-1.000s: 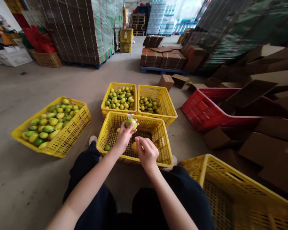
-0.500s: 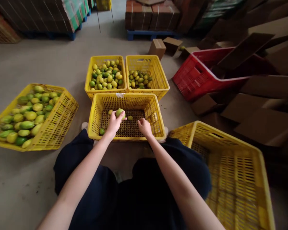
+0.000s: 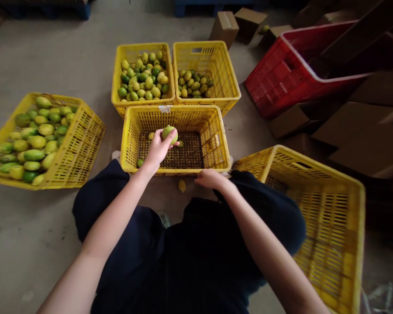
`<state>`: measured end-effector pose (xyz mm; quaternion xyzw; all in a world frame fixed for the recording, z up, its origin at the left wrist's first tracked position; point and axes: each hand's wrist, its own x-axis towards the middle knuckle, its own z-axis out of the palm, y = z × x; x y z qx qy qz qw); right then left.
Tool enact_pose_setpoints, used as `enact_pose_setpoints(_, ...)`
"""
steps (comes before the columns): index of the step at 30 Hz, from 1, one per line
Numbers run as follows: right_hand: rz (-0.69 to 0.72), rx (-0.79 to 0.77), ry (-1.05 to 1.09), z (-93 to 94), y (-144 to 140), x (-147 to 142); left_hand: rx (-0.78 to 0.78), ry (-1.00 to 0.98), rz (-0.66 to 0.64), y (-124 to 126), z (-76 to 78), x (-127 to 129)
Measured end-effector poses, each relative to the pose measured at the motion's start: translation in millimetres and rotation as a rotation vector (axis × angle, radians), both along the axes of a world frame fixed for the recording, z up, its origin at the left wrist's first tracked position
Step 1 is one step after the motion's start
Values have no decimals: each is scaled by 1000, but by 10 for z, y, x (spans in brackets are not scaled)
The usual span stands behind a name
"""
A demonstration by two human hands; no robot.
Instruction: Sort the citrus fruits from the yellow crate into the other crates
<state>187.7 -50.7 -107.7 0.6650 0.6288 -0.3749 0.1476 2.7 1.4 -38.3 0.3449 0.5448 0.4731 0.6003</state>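
My left hand is closed around a green lemon, held over the front yellow crate. Inside that crate lie a few lemons: a yellowish one by the left wall, a green one in the near left corner, and another partly behind my fingers. My right hand is at the crate's near rim, above my right knee, its fingers curled together; whatever they may hold is hidden. Just below the near rim, left of my right hand, shows a yellow lemon apart from both hands.
Behind stand two yellow crates, the left one fuller of lemons than the right one. A crate heaped with lemons is at far left. Another yellow crate stands by my right knee. Beyond are a red crate and cardboard boxes.
My right hand has drawn back from inside the front crate to its near rim. A yellow lemon now shows below that rim. My left hand still holds the green lemon. The view has tilted down.
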Motion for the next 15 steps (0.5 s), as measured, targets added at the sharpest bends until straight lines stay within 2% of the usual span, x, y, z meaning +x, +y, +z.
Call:
enact_pose_setpoints(4, -60, -204, -65, -744, -296, -395, -11, -6, 2, -26, 42, -28)
enact_pose_setpoints(7, -142, -258, -74, -1198, -470, -599, -29, -12, 18, -36, 63, -99)
enact_pose_setpoints(11, -249, -208, -33, -1626, -550, -878, -22, -13, 52, -44, 63, -247)
enact_pose_setpoints(15, -309, -179, 20, -1891, -540, -1258, -40, -1, 101, -47, 48, -380)
